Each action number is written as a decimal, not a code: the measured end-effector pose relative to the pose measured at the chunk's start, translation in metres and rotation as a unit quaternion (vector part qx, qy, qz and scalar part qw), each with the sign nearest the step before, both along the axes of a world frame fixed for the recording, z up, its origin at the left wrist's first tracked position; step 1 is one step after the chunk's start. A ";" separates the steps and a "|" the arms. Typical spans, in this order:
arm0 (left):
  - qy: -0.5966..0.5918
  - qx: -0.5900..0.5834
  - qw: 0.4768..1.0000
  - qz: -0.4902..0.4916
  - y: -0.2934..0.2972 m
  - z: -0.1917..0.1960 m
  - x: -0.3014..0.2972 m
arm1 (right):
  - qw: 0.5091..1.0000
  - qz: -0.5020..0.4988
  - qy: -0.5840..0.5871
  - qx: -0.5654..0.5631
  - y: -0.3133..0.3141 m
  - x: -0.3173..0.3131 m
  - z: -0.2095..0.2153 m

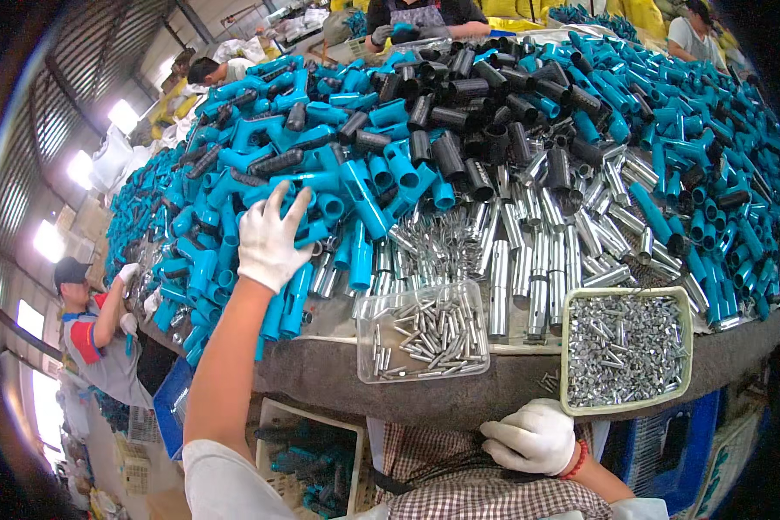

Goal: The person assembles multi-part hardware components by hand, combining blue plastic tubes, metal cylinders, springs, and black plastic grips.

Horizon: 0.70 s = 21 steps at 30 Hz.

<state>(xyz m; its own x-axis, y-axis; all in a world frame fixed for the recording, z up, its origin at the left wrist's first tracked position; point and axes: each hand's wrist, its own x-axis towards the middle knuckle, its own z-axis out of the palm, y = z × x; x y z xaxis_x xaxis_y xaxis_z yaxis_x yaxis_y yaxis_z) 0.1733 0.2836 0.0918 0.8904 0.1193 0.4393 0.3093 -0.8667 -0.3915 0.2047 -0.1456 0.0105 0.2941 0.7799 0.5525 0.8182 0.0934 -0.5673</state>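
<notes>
My left hand (271, 243), in a white glove, reaches out over the heap of teal plastic handles (364, 199). Its fingers are spread and rest on or just above the parts, with nothing gripped between them. Close to my apron, at the table's front edge, my right hand (536, 438) is gloved too, its fingers curled in. Whatever it may hold is hidden. In front of it stands a pale tray (567, 381) of small metal pieces. Left of that is a clear plastic box (368, 368) with short metal pins (438, 336).
Black ribbed sleeves (449, 154), metal tubes (499, 290) and thin springs (442, 243) lie heaped behind the trays. Below the table are a crate (361, 468) of teal parts and a blue crate (685, 451). A co-worker (100, 334) is at left; others sit across.
</notes>
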 end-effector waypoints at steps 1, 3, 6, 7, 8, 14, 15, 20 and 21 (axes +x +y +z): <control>0.013 0.010 1.000 -0.005 0.006 0.003 0.006 | 1.000 0.001 0.002 -0.003 0.002 0.000 0.001; 0.008 0.028 0.999 -0.044 0.019 0.006 0.022 | 1.000 0.008 0.007 -0.010 0.003 0.000 0.001; 0.022 0.000 1.000 -0.008 0.023 0.013 0.054 | 1.000 -0.004 -0.006 0.003 0.002 0.001 0.000; 0.011 -0.035 0.999 -0.009 0.026 0.012 0.066 | 1.000 0.002 -0.009 -0.022 0.001 0.003 -0.002; 0.002 -0.068 0.998 -0.007 0.031 0.014 0.072 | 0.999 0.010 -0.011 -0.043 0.000 0.002 -0.003; -0.053 -0.121 0.991 0.019 0.044 0.027 0.114 | 0.998 -0.003 -0.060 -0.007 0.006 0.002 -0.009; -0.030 -0.126 0.991 0.024 0.046 0.030 0.119 | 0.999 -0.003 -0.050 -0.017 0.006 0.001 -0.009; 0.034 -0.080 0.996 -0.004 0.049 0.037 0.157 | 0.996 0.021 -0.044 -0.081 0.005 0.004 -0.006; 0.038 -0.068 0.997 -0.015 0.048 0.037 0.164 | 0.996 0.021 -0.044 -0.080 0.005 0.004 -0.008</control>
